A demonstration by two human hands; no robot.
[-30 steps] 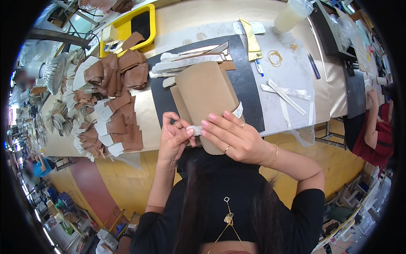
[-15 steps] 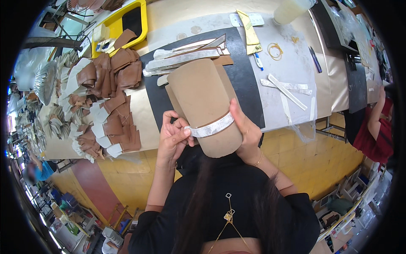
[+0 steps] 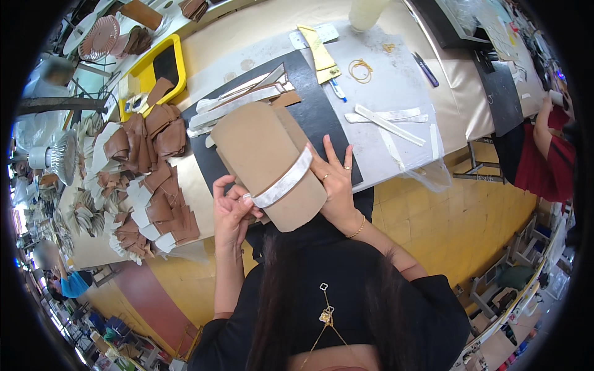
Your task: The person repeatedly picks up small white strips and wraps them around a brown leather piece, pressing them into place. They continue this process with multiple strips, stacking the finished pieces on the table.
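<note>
A tan, round-ended leather-like panel lies tilted before me, over the table's near edge, with another layer showing beneath it. Slanting across its lower part is a whitish strip. My left hand pinches the strip's lower left end between thumb and fingers at the panel's left edge. At the panel's right edge, beside the strip's upper end, my right hand has its fingers spread and its inner side against the panel. What lies under the panel is partly hidden.
Beyond the panel, more whitish strips lie on a black mat. Brown leather pieces are heaped left, near a yellow tray. Crossed white strips, a pen and a yellow band lie right. Another person is far right.
The panel has shifted left in view and tilted, and the strip now slants more steeply. My right hand has loosened and its fingers have spread. The left hand keeps its pinch.
</note>
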